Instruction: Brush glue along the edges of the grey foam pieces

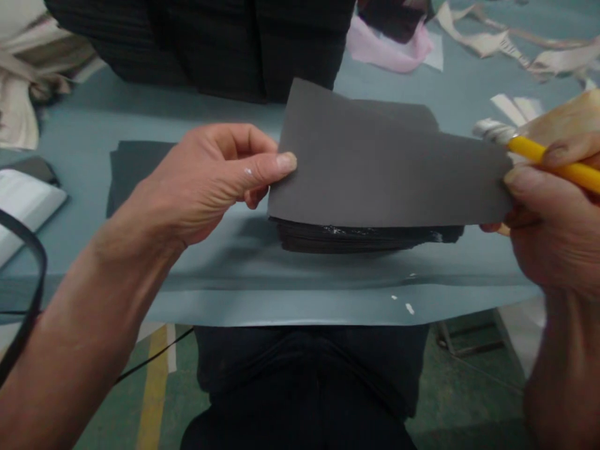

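My left hand (213,178) pinches the left edge of a dark grey cut sheet (375,169), thumb on top, and holds it up above the table. My right hand (553,212) pinches the sheet's right end. The same hand also holds a yellow pen-like stick (553,164) between its fingers. Under the lifted sheet lies a stack of similar dark pieces (365,237) on the blue-grey table cover (290,287).
A second flat pile of dark grey pieces (134,169) lies at the left, behind my left hand. Tall black stacks (210,44) stand at the back. Pink cloth (389,47) and pale strips (510,44) lie at the far right. A black cord (32,281) hangs at the left.
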